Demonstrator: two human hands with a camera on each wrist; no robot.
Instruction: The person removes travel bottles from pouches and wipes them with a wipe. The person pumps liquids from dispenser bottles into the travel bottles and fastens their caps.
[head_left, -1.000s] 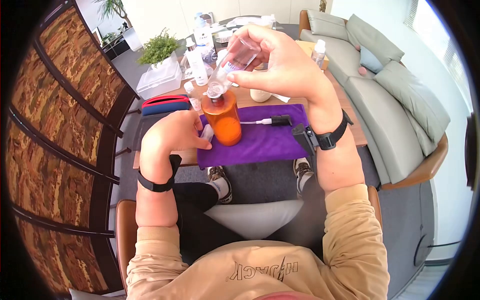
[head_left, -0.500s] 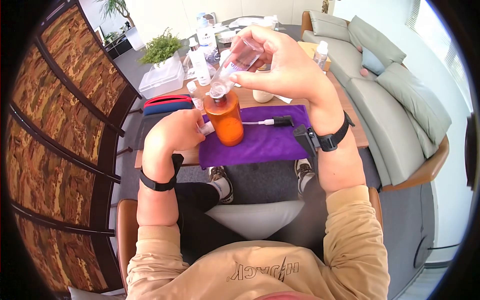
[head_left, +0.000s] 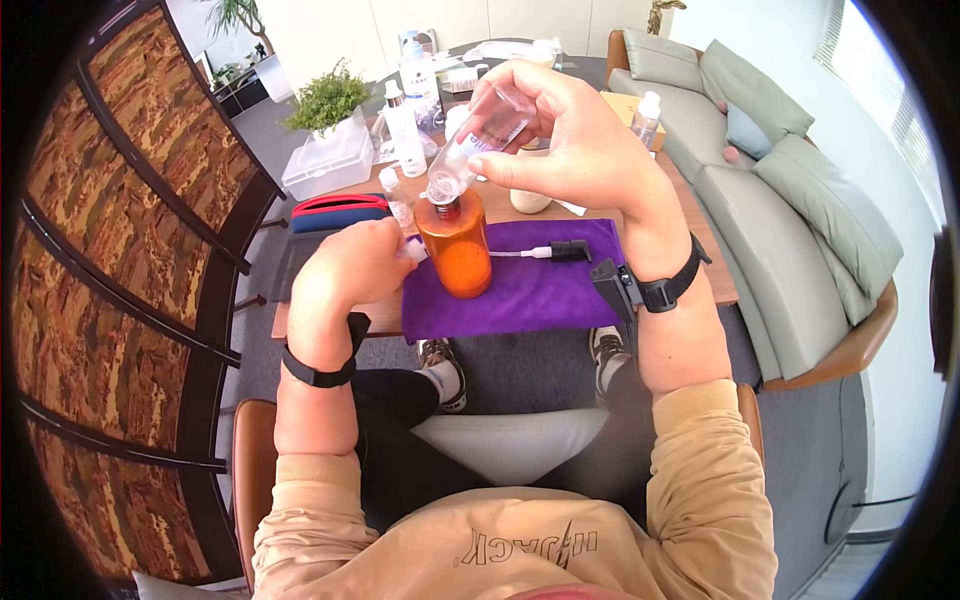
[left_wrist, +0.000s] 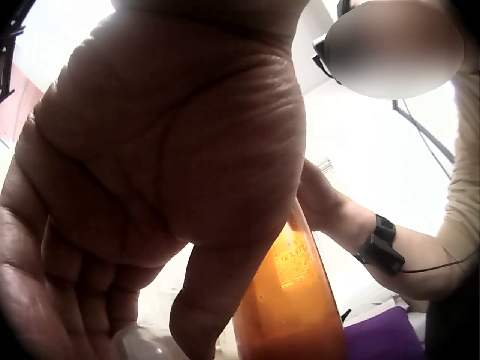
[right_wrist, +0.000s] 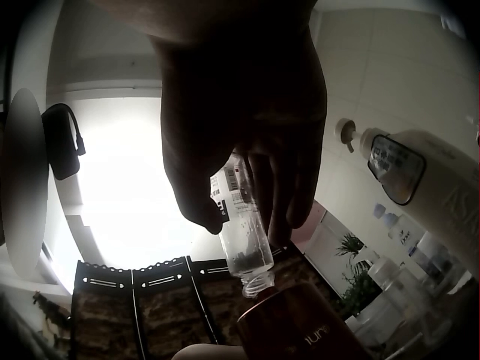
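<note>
My right hand (head_left: pixel 585 135) grips a clear plastic bottle (head_left: pixel 492 135) with printed lettering, tipped neck-down. Its mouth meets the neck of an upright orange bottle (head_left: pixel 458 250), as the right wrist view also shows at the clear bottle's neck (right_wrist: pixel 257 281). Just left of the orange bottle, my left hand (head_left: pixel 350 265) pinches a small translucent cap (head_left: pixel 413 250) between thumb and fingers. From the left wrist, the cap (left_wrist: pixel 142 343) is partly hidden by the fingers. Under the orange bottle lies a purple cloth (head_left: pixel 530 300).
A black pump head (head_left: pixel 570 250) with a pale tube lies on the cloth. A small white-capped bottle (head_left: pixel 395 195) and a blue-red pouch (head_left: pixel 340 212) are beyond my left hand. Several bottles, a clear plastic box (head_left: pixel 330 170) and a plant (head_left: pixel 330 98) stand farther back.
My left thumb has drawn in toward the fingers, and the cap is now pinched. The right hand keeps the clear bottle tipped over the orange one; the whole head view has shifted slightly.
</note>
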